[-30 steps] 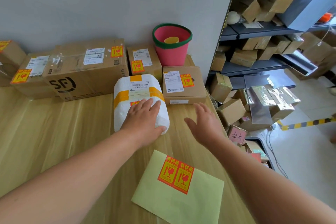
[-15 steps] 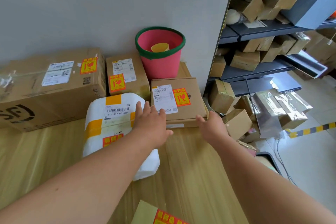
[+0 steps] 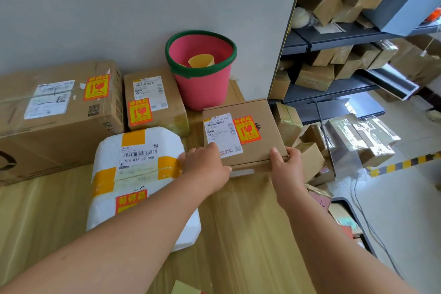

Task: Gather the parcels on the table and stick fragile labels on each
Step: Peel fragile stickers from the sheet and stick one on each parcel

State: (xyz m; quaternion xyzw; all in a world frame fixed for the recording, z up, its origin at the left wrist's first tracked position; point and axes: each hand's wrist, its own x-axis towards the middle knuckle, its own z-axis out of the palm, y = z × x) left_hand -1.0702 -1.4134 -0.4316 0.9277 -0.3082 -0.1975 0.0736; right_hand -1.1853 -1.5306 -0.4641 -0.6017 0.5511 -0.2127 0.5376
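A flat brown parcel [image 3: 260, 112] with a white shipping label and an orange fragile label lies at the table's right edge. My left hand [image 3: 205, 169] grips its near left corner, and my right hand [image 3: 285, 164] grips its near right corner. To its left lies a white foam parcel [image 3: 143, 174] with yellow tape and a fragile label. Behind stand a small brown box [image 3: 155, 102] and a large SF carton [image 3: 57, 112], both bearing fragile labels. A corner of the green label sheet [image 3: 183, 290] shows at the bottom edge.
A pink bucket with a green rim [image 3: 202, 67] stands on a carton against the grey wall. The wooden table [image 3: 250, 234] ends at right. Beyond it, dark shelves [image 3: 346, 38] and the floor hold several loose cardboard boxes.
My left hand left the white foam parcel and moved right to the flat brown parcel. My right hand reached forward and took its other corner. The view came closer to the parcels.
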